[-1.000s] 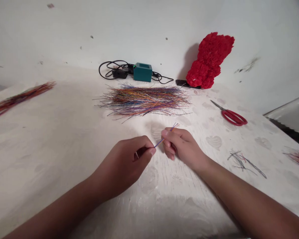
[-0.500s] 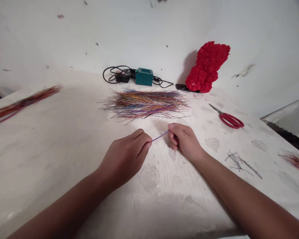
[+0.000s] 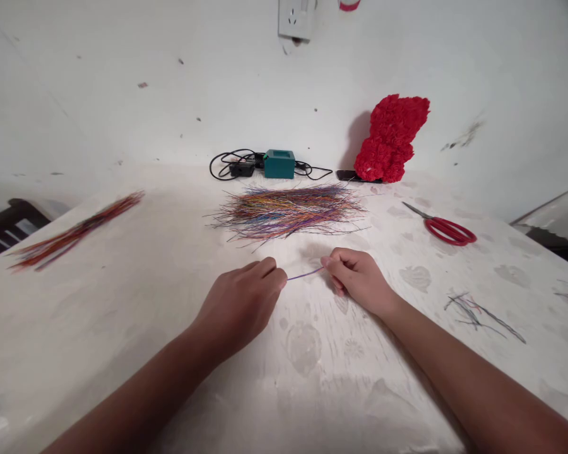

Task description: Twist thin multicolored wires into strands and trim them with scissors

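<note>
A thin purple wire point(image 3: 305, 275) is stretched between my two hands above the table, bowing slightly. My left hand point(image 3: 246, 293) pinches one end, palm down, with its fingertips closed. The other end sits between the thumb and fingers of my right hand point(image 3: 355, 277), which is also closed. Just beyond both hands lies a wide heap of multicoloured wires point(image 3: 288, 213), mostly orange, purple and blue.
Red-handled scissors point(image 3: 447, 231) lie right of the heap, with grey wire scraps point(image 3: 478, 315) nearer me. A wire bundle point(image 3: 85, 230) is at left. Along the wall stand a teal box point(image 3: 279, 164) with black cables and a red ruffled object point(image 3: 390, 139) by a phone-like black slab point(image 3: 348, 176).
The view has tilted upward, bringing a wall socket into sight. Both hands keep hold of the purple wire, which now looks less steeply slanted and slightly curved.
</note>
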Demonstrator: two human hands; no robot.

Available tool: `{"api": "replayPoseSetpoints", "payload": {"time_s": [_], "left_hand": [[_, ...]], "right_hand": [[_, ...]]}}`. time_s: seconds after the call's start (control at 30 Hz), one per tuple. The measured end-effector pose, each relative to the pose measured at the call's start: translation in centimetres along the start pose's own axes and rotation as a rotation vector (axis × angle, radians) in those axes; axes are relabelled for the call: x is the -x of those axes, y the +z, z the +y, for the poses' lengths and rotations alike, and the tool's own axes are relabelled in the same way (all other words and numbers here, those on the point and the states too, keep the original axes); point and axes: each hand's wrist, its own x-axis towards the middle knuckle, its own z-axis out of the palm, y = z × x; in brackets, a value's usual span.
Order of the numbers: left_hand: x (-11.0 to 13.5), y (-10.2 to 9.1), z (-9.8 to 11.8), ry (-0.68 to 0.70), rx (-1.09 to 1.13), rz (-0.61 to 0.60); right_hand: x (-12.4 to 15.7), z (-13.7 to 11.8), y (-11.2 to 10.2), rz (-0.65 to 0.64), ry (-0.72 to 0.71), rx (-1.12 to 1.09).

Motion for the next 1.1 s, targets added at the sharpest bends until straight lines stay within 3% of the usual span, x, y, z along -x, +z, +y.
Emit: {"api": "replayPoseSetpoints", "payload": {"time_s": [0.07,0.2,0.33,0.4,0.5,0.73,0.97,1.1], "left_hand": [[0.2,0.5,-0.4,0.030,0.033,0.028],[0.2,0.8,-0.6,0.092,0.071,0.083],[0.3,0.9,-0.1,0.167,0.137,0.104],[0.4,0.9,0.3,0.187,0.170,0.123],[0.5,1.0,0.6,0.206,0.197,0.130],[0.2,0.8,-0.2,0.204,0.266,0.111],[0.1,0.4,-1.2,0.137,0.291,0.096],[0.1,0.3,-1.2,0.097,0.335,0.088]], "right_hand": [[0.4,-0.4,-0.4,0.048,-0.115,0.180],[1.2,-2.0,-1.0,0.153,-0.526,0.469],[1.8,-2.9,-0.2,-0.143,-0.645,0.665],[1.9,-2.8,0.3,-0.283,-0.645,0.704],[1.9,-2.2,0.5,-0.356,-0.623,0.702],[1.9,-1.9,-1.0,-0.373,-0.483,0.501],[1.6,-2.1,-2.1,-0.264,-0.274,0.421],[1.4,-2.2,-2.6,-0.247,-0.231,0.401]]}}
